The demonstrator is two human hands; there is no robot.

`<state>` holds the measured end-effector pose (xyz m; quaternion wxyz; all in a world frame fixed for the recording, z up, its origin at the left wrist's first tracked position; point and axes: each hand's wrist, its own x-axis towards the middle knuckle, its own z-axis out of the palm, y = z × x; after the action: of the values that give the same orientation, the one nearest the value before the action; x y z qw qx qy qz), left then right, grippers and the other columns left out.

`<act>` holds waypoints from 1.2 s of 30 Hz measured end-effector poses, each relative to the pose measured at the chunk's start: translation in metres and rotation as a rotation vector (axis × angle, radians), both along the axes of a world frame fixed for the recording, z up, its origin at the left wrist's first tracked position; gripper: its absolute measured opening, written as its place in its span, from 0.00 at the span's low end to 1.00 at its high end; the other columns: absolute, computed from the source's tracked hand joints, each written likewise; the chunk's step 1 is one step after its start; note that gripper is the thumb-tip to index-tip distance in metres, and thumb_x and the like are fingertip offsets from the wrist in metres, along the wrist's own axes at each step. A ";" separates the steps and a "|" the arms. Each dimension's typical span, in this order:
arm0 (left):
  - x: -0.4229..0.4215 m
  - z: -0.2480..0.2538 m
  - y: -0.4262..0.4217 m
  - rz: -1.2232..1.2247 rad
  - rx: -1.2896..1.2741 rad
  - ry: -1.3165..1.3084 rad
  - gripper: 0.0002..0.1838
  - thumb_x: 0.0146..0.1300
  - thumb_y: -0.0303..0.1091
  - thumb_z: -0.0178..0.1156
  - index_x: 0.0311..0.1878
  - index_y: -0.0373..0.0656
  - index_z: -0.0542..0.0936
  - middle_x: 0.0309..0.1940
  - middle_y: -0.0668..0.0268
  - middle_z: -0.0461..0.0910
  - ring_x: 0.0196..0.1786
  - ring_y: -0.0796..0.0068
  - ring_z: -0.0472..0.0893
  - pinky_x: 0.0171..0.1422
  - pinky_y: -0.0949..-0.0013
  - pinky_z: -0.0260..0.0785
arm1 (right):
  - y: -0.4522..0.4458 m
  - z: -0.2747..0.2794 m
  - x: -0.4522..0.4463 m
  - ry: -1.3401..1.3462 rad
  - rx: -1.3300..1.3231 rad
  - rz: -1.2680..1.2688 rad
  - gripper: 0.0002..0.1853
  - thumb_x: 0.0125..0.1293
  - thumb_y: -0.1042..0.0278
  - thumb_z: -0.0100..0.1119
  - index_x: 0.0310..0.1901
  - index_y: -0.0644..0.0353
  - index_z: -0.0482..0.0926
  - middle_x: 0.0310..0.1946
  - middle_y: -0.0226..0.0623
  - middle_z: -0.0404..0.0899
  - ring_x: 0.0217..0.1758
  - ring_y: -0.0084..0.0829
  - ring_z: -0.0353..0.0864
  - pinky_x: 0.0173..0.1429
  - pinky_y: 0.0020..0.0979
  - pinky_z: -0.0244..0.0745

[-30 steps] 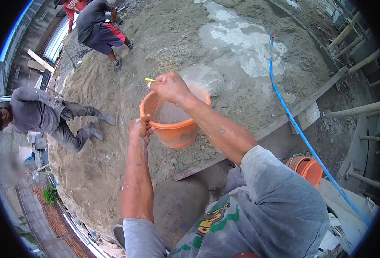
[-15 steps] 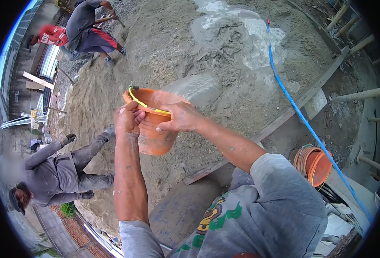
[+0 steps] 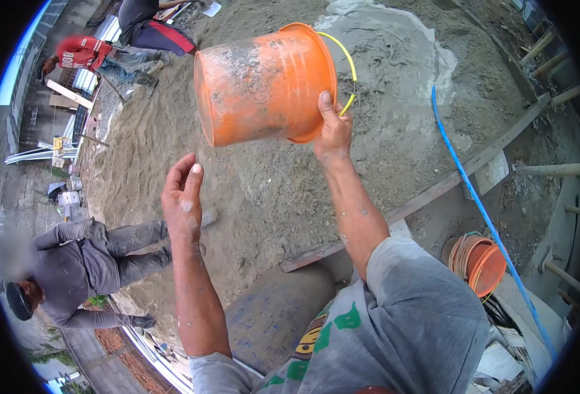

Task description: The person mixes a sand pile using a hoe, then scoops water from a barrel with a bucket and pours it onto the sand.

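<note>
An orange bucket (image 3: 264,85) with a yellow-sleeved handle (image 3: 340,56) is tipped on its side in the air, its mouth facing right and its dirty base facing left. My right hand (image 3: 334,131) grips its rim near the handle's lower end, thumb on the outer wall. Below the base, apart from the bucket, my left hand (image 3: 185,194) is raised with fingers loosely bent and nothing in them. The inside of the bucket is hidden from me. Behind it lies wet grey mortar (image 3: 395,49) on a wide sandy heap (image 3: 257,197).
A blue hose (image 3: 464,174) runs down the right side, across a wooden board (image 3: 428,194). Stacked buckets (image 3: 477,262) stand at lower right, and a large drum (image 3: 280,315) lies close to me. One co-worker (image 3: 80,262) stands at left; others (image 3: 152,29) are at upper left.
The bucket has swung up and tipped sideways, mouth to the right. My left hand has let go of its rim, while my right hand still holds it. The left co-worker has shifted slightly.
</note>
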<state>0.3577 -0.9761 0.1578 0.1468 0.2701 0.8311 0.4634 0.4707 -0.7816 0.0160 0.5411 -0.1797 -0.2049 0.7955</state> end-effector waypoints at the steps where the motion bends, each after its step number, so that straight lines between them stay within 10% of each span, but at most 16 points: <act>1: -0.005 -0.003 -0.023 0.070 0.056 0.013 0.20 0.61 0.37 0.56 0.53 0.37 0.72 0.47 0.63 0.74 0.51 0.75 0.72 0.58 0.73 0.61 | -0.004 0.016 0.003 0.068 0.000 0.019 0.16 0.63 0.62 0.54 0.47 0.66 0.74 0.43 0.37 0.77 0.45 0.29 0.76 0.51 0.32 0.72; 8: 0.020 0.052 -0.156 0.402 0.262 0.111 0.29 0.65 0.52 0.46 0.60 0.39 0.65 0.57 0.55 0.67 0.61 0.65 0.66 0.64 0.58 0.50 | -0.098 0.088 -0.006 0.238 0.149 0.616 0.18 0.61 0.68 0.55 0.51 0.67 0.71 0.45 0.40 0.76 0.46 0.30 0.77 0.52 0.33 0.73; 17: 0.197 0.110 -0.416 0.879 0.315 0.468 0.29 0.69 0.49 0.33 0.61 0.33 0.62 0.55 0.56 0.68 0.56 0.69 0.69 0.59 0.68 0.60 | -0.383 0.182 0.025 0.391 0.379 1.501 0.19 0.60 0.65 0.56 0.50 0.68 0.71 0.39 0.41 0.78 0.39 0.26 0.79 0.42 0.25 0.75; 20: 0.270 0.108 -0.479 0.998 0.729 0.440 0.31 0.68 0.52 0.36 0.61 0.34 0.61 0.55 0.56 0.68 0.55 0.68 0.70 0.58 0.66 0.63 | -0.476 0.182 0.042 0.429 0.321 1.787 0.22 0.59 0.66 0.57 0.52 0.69 0.69 0.42 0.41 0.77 0.43 0.28 0.78 0.46 0.28 0.75; 30: 0.299 -0.084 -0.646 1.402 0.464 -0.223 0.29 0.58 0.52 0.56 0.48 0.31 0.72 0.46 0.55 0.75 0.45 0.69 0.76 0.48 0.70 0.67 | -0.669 0.034 0.035 -0.501 0.218 2.186 0.16 0.58 0.72 0.56 0.46 0.72 0.70 0.38 0.49 0.76 0.37 0.38 0.80 0.42 0.41 0.78; 32: 0.278 -0.189 -0.694 1.407 0.232 -0.330 0.28 0.55 0.52 0.59 0.45 0.32 0.72 0.43 0.53 0.75 0.41 0.69 0.77 0.43 0.71 0.69 | -0.686 -0.004 0.025 -0.715 0.280 2.160 0.16 0.58 0.73 0.56 0.46 0.73 0.70 0.38 0.50 0.76 0.37 0.39 0.80 0.41 0.41 0.78; 36: 0.230 -0.201 -0.692 1.488 -0.274 -0.700 0.39 0.52 0.60 0.57 0.53 0.31 0.67 0.48 0.48 0.74 0.49 0.61 0.77 0.52 0.64 0.67 | -0.715 -0.063 -0.008 -0.992 0.624 2.003 0.25 0.55 0.68 0.60 0.53 0.69 0.67 0.46 0.49 0.73 0.45 0.43 0.76 0.49 0.52 0.70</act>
<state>0.5875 -1.6685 -0.0435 0.0837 -0.5298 0.7478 0.3912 0.4624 -1.4969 -0.0471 -0.4498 -0.0878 -0.6323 0.6247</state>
